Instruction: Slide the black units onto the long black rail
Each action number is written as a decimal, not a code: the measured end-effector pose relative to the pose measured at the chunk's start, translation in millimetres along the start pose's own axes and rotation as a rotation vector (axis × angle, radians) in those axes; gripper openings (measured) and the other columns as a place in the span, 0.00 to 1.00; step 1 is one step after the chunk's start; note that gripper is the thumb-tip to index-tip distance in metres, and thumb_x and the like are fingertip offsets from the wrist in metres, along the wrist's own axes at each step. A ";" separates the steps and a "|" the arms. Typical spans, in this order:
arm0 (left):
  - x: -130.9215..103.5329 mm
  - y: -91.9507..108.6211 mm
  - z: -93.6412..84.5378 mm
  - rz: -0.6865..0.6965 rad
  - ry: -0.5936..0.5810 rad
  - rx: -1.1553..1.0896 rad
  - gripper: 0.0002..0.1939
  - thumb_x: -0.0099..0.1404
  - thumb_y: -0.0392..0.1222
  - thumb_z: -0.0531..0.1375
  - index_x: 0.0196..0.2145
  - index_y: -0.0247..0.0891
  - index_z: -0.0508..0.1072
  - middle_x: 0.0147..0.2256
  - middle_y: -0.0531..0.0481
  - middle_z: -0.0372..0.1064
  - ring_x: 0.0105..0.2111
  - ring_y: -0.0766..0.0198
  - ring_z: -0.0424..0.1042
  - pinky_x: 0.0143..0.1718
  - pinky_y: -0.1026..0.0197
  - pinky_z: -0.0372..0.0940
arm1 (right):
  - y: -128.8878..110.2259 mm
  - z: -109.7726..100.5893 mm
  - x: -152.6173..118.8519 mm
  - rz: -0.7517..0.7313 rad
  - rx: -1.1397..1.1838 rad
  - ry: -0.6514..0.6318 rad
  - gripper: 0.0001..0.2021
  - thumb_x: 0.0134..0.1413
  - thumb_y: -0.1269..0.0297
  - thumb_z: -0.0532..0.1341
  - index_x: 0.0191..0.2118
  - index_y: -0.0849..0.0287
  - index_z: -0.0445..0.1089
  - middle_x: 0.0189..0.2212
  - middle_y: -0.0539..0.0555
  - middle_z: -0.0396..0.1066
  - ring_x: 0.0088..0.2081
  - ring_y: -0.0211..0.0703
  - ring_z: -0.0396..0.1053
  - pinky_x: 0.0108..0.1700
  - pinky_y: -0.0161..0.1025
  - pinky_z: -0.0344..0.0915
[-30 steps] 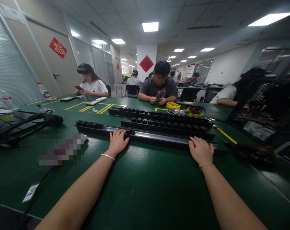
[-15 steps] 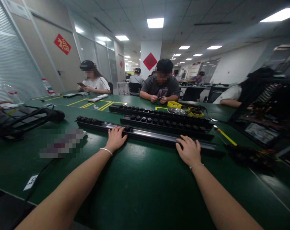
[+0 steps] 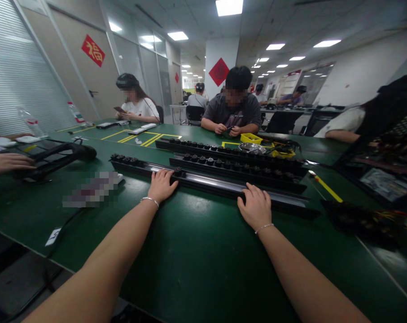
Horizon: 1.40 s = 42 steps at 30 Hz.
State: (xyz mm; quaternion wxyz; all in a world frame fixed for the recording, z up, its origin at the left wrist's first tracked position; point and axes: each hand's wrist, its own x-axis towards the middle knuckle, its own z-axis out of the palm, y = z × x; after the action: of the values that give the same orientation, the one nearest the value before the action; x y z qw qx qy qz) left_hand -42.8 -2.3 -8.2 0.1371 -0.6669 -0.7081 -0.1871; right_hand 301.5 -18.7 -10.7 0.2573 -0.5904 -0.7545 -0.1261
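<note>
Resting loosely spread, with left hand just beside a lone black piece and right hand farther right, both at the near edge of the black rail. Runs crosswise on the worktop, left end slightly farther off.

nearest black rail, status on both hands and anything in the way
Left hand on nearest black rail, beside a small black part. Right hand at same rail, farther right. Second black rail close behind, looks tight that way.

the red diamond on the door reads "福".
</note>
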 end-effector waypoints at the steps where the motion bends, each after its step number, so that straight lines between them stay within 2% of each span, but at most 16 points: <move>1: 0.0 0.0 -0.3 0.006 0.003 0.005 0.26 0.63 0.53 0.51 0.55 0.38 0.64 0.54 0.41 0.63 0.58 0.49 0.56 0.60 0.40 0.45 | -0.6 0.1 -0.3 0.005 0.010 -0.001 0.16 0.57 0.60 0.51 0.45 0.61 0.69 0.56 0.59 0.64 0.57 0.50 0.57 0.59 0.53 0.46; 6: -1.1 2.1 -4.7 0.020 0.001 0.030 0.25 0.62 0.52 0.52 0.53 0.37 0.65 0.51 0.41 0.65 0.56 0.50 0.58 0.61 0.45 0.46 | 0.4 0.2 -0.8 0.043 0.061 -0.010 0.16 0.57 0.57 0.50 0.40 0.60 0.70 0.55 0.59 0.65 0.56 0.50 0.58 0.59 0.51 0.47; 12: -3.6 6.1 -12.1 -0.001 -0.019 0.036 0.24 0.62 0.53 0.52 0.52 0.40 0.67 0.49 0.44 0.66 0.54 0.53 0.60 0.62 0.49 0.44 | 0.5 -3.6 -0.8 0.062 0.084 -0.013 0.17 0.57 0.53 0.48 0.36 0.58 0.69 0.53 0.60 0.66 0.55 0.52 0.59 0.57 0.52 0.48; 20: -5.1 9.9 -14.5 -0.008 -0.026 -0.002 0.23 0.62 0.53 0.54 0.51 0.42 0.68 0.48 0.45 0.66 0.53 0.53 0.60 0.62 0.49 0.43 | 3.0 -3.9 -0.9 0.079 0.055 -0.060 0.17 0.56 0.53 0.48 0.37 0.58 0.69 0.54 0.59 0.65 0.55 0.52 0.59 0.59 0.54 0.47; 26: -7.1 10.2 -11.5 0.022 0.027 -0.045 0.22 0.62 0.53 0.54 0.50 0.40 0.68 0.47 0.44 0.67 0.52 0.52 0.61 0.62 0.47 0.44 | 7.5 -1.3 -2.0 0.070 -0.009 -0.047 0.19 0.56 0.52 0.47 0.37 0.58 0.68 0.54 0.60 0.65 0.55 0.52 0.59 0.58 0.54 0.48; 34: -9.3 10.8 -7.9 0.057 0.055 -0.062 0.22 0.63 0.53 0.53 0.49 0.39 0.68 0.47 0.42 0.66 0.53 0.50 0.60 0.61 0.44 0.44 | 9.1 -1.9 -3.1 0.080 -0.069 -0.067 0.22 0.56 0.52 0.47 0.47 0.59 0.67 0.53 0.60 0.65 0.55 0.53 0.60 0.57 0.55 0.51; 42: -9.7 9.1 -5.6 0.107 0.052 -0.109 0.20 0.64 0.51 0.52 0.49 0.40 0.68 0.48 0.42 0.66 0.53 0.51 0.61 0.62 0.45 0.44 | 4.9 -6.4 -6.7 0.153 -0.143 -0.116 0.23 0.56 0.52 0.47 0.50 0.60 0.66 0.55 0.61 0.63 0.57 0.54 0.57 0.59 0.56 0.48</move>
State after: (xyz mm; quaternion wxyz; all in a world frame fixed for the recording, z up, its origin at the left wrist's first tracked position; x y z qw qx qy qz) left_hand -33.4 -13.1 -6.7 0.1287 -0.7053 -0.6563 -0.2351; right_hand 308.9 -26.1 -9.6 0.1794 -0.6693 -0.7100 -0.1255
